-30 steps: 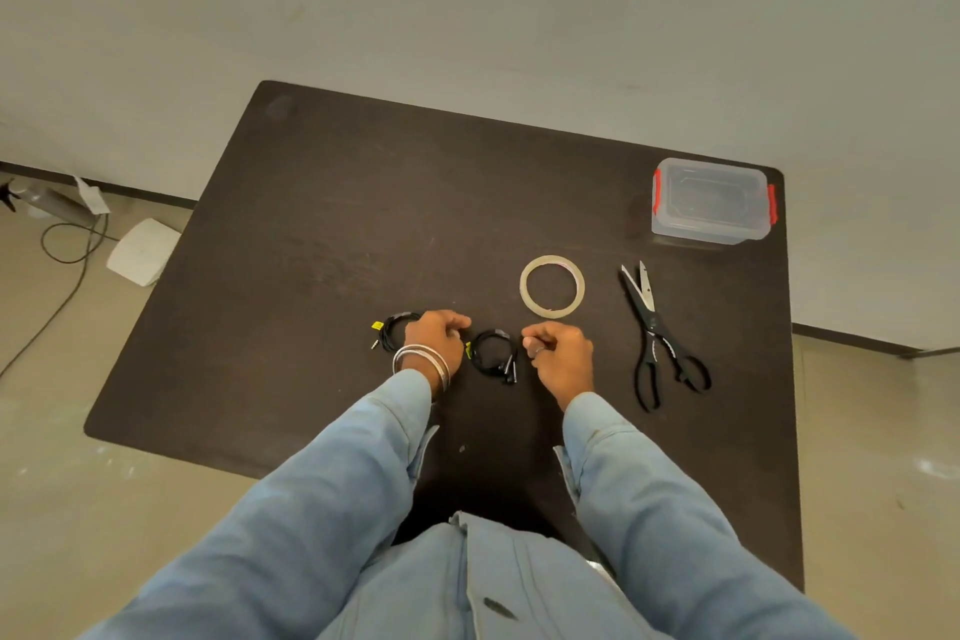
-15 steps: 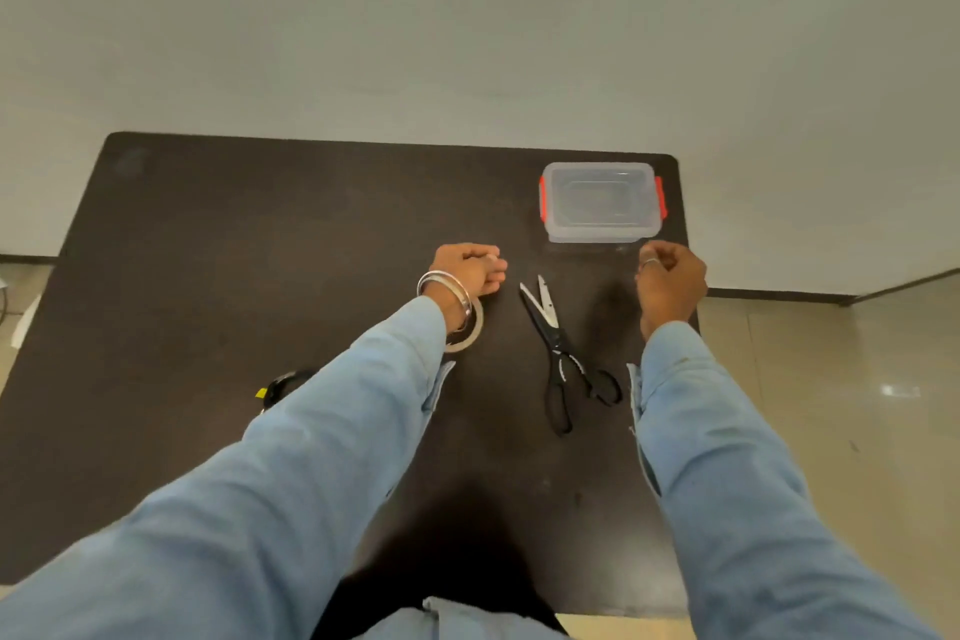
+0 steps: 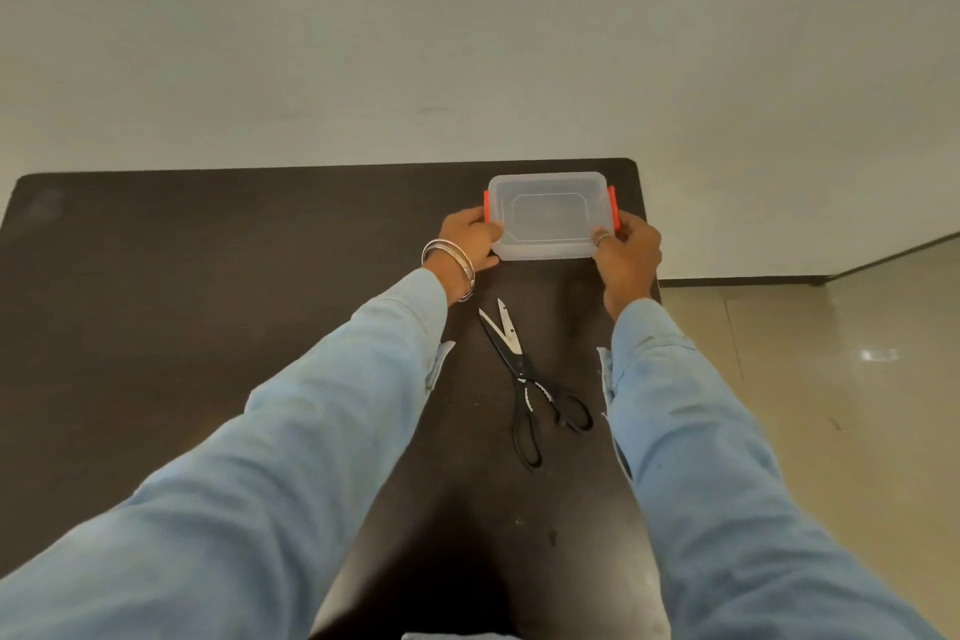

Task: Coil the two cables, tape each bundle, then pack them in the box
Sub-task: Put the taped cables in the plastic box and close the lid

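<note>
The fingers of the left hand [image 3: 470, 239] curl round the near left corner of the clear, lidded rectangular plastic box with red side clips [image 3: 549, 213], thumb close to the left clip; the fingers of the right hand [image 3: 626, 250] wrap the near right corner the same way, a ring showing on one of them. Both hands grip the box, which sits at the far right corner of the dark brown table [image 3: 208, 276] with its lid on and the clips seemingly down. Nearer the person, between the two pale blue sleeves, lie black-handled scissors [image 3: 524, 379] with blades slightly parted. Neither cable nor the tape roll is in view, so whether the bundles are coiled and taped cannot be told from here. Judging by the grip, packing is just starting: the box is yet to be opened and both bundles yet to go in
</note>
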Tool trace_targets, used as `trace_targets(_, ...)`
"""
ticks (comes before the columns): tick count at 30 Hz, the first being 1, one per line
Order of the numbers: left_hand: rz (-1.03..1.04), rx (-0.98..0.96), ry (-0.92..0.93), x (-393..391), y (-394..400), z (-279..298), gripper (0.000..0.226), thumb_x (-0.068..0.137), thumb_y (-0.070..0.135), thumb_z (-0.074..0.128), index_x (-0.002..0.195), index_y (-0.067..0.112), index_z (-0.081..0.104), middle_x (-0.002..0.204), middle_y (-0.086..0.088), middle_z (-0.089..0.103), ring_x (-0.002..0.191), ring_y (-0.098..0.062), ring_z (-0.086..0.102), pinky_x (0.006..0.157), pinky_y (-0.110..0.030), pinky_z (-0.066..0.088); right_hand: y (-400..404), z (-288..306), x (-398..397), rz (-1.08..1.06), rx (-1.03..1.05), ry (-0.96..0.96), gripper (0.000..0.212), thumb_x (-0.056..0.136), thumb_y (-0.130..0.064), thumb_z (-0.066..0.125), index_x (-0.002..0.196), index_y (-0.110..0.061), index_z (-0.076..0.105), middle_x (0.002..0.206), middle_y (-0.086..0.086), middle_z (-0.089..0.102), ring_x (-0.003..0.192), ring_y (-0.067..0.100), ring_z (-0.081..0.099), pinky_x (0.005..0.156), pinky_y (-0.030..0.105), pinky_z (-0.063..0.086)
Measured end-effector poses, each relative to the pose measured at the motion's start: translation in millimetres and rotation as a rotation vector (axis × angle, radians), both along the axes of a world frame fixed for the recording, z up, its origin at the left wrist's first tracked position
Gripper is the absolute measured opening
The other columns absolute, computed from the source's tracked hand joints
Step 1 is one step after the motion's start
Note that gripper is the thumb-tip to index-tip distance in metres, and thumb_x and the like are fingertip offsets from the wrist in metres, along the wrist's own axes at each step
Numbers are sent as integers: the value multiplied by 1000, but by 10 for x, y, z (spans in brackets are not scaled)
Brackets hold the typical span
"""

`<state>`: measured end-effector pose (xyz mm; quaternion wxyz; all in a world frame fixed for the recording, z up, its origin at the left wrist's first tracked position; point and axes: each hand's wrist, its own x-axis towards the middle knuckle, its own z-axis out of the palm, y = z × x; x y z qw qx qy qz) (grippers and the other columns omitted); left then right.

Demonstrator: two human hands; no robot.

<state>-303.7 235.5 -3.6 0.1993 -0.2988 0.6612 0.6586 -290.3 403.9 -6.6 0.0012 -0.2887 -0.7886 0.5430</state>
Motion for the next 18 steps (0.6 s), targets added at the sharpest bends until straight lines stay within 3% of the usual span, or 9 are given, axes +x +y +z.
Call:
trace_targets(6,202,-3,73,224,-496,200,27,86,13,66,112,9,65,103,-7,68,86,-22,69,68,-30,58,-478,112,204,-101,-53,107,24,91,-20,62,114,-15,65,106,3,67,96,16,63,89,33,55)
trace_targets(13,342,13,178,927,-1706,285,19,83,11,69,102,9,69,93,-7,71,82,-21,69,77,-36,59,-1503,147,724,26,-193,145,26,85,-14,69,111,-15,68,95,-1,71,88,14,68,83,33,58)
trace_targets(18,438,13,169,1449,-2604,231,19,86,5,63,105,2,66,85,-6,68,72,-16,65,58,-23,58,-2358,13,1171,137,-236,75,28,80,-16,74,108,-16,69,94,-1,74,87,16,70,82,38,58)
